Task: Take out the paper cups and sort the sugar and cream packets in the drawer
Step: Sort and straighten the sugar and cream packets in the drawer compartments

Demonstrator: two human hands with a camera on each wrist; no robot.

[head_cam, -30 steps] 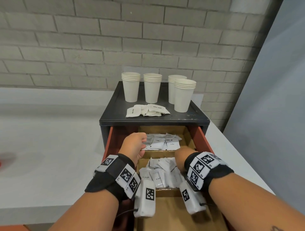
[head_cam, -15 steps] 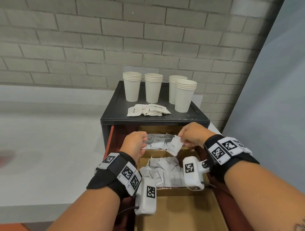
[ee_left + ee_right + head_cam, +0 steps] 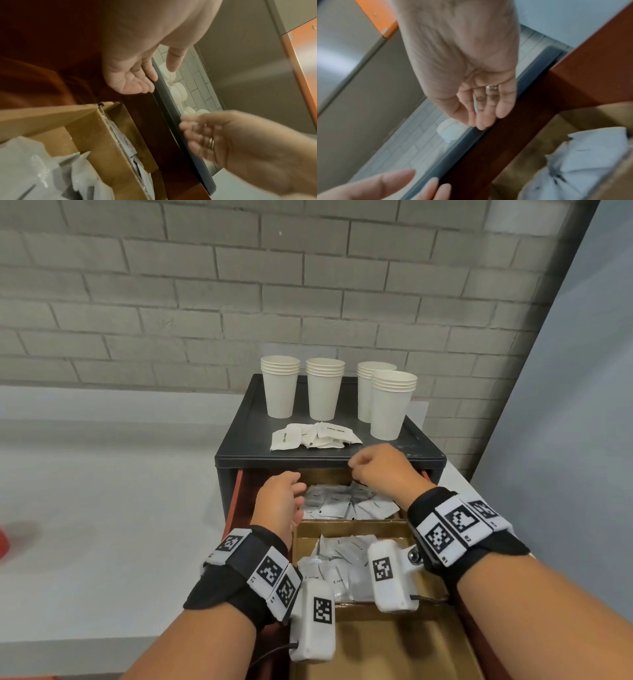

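both hands hang empty over the open drawer (image 3: 342, 642), left hand (image 3: 279, 501) with fingers relaxed, right hand (image 3: 380, 470) loosely curled by the cabinet (image 3: 246, 436) edge, packets (image 3: 346, 503) in its cardboard compartments, cups (image 3: 392, 405) and more packets on top.

Grey brick wall (image 3: 205, 285) behind white counter (image 3: 102, 491)

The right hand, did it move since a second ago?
Yes. The right hand went up and away from the packets in the drawer, up to the front edge of the cabinet.
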